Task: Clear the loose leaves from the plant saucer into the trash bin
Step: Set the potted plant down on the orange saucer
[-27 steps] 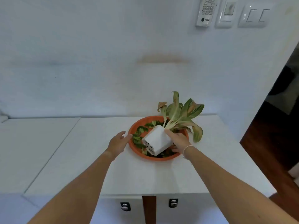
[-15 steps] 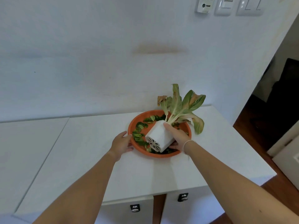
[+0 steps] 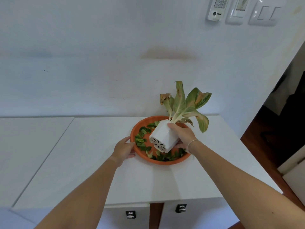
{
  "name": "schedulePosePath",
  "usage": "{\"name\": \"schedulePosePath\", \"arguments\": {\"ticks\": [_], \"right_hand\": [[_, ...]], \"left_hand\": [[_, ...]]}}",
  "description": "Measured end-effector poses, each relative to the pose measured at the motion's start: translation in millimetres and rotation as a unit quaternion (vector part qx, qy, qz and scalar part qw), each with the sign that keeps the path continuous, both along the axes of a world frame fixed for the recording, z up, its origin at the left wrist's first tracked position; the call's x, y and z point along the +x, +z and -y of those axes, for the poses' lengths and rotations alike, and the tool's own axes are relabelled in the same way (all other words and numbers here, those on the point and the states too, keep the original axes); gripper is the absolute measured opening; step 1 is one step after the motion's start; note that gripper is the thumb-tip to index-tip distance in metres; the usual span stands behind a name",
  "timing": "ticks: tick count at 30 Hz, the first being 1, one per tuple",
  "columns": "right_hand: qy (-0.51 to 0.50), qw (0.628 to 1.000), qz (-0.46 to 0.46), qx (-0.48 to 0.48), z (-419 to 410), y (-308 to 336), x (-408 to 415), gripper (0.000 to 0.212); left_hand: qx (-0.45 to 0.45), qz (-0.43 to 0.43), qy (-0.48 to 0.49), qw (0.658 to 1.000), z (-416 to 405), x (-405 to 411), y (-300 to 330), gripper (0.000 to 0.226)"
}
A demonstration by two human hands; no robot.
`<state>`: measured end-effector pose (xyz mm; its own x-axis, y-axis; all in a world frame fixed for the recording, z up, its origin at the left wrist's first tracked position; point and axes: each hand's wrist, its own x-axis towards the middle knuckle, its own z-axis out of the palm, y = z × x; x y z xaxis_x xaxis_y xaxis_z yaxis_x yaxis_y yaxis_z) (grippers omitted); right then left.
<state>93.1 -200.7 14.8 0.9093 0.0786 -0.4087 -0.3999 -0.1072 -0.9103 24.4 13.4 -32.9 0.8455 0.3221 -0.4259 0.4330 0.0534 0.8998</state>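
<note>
White wall fills most of what I see, with a remote holder (image 3: 217,9) and light switches (image 3: 264,13) mounted at the upper right, and below it a white desk (image 3: 99,154) running across. Toward the desk's far right corner sits the orange plant saucer (image 3: 137,129), with loose leaves (image 3: 141,140) scattered over its left side and along its near rim. My right hand (image 3: 183,135) has its grip closed around the white pot (image 3: 162,138), which is tilted so its perforated base faces me and its drooping green-and-brown plant (image 3: 184,103) leans toward the wall; whether the pot is clear of the saucer or still touching it I cannot tell. My left hand (image 3: 123,150) has its grip wrapped on the saucer's left rim, fingers curled over the edge. Two drawer fronts with dark pulls (image 3: 181,208) show under the desk's near edge.
</note>
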Motion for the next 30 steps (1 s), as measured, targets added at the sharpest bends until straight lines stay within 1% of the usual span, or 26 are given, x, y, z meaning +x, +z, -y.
{"name": "schedulePosePath", "arguments": {"ticks": [2, 6, 8, 11, 14, 17, 20, 23, 26, 30], "right_hand": [[0.000, 1.000, 0.008, -0.006, 2, 11, 5, 0.044], [0.006, 0.999, 0.027, -0.029, 2, 21, 10, 0.047], [0.009, 0.996, 0.056, -0.061, 2, 19, 14, 0.040], [0.031, 0.986, 0.119, -0.113, 1, 15, 20, 0.021], [0.062, 0.970, 0.185, -0.141, -3, 12, 21, 0.017], [0.085, 0.958, 0.231, -0.145, -5, 9, 18, 0.040], [0.107, 0.942, 0.267, -0.174, -6, 1, 15, 0.048], [0.118, 0.924, 0.292, -0.215, -8, -12, 16, 0.061], [0.133, 0.912, 0.303, -0.244, -8, -21, 15, 0.065], [0.136, 0.906, 0.319, -0.241, -7, -30, 15, 0.064]], "left_hand": [[0.005, -0.001, 0.003, 1.000, 2, 0, 0, 0.055], [0.014, -0.002, 0.009, 1.000, 2, -1, -2, 0.054], [0.018, -0.004, 0.010, 1.000, 3, -1, -2, 0.054], [0.022, -0.006, 0.011, 1.000, 4, 0, -1, 0.055], [0.025, -0.008, 0.013, 1.000, 5, 0, 0, 0.054], [0.020, -0.009, 0.014, 1.000, 5, -1, 0, 0.056], [0.019, -0.006, 0.017, 1.000, 5, -1, -1, 0.059], [0.023, -0.006, 0.016, 1.000, 4, 0, -2, 0.059], [0.027, -0.007, 0.016, 0.999, 5, 1, -2, 0.059], [0.040, -0.013, 0.020, 0.999, 5, 2, -2, 0.060]]}}
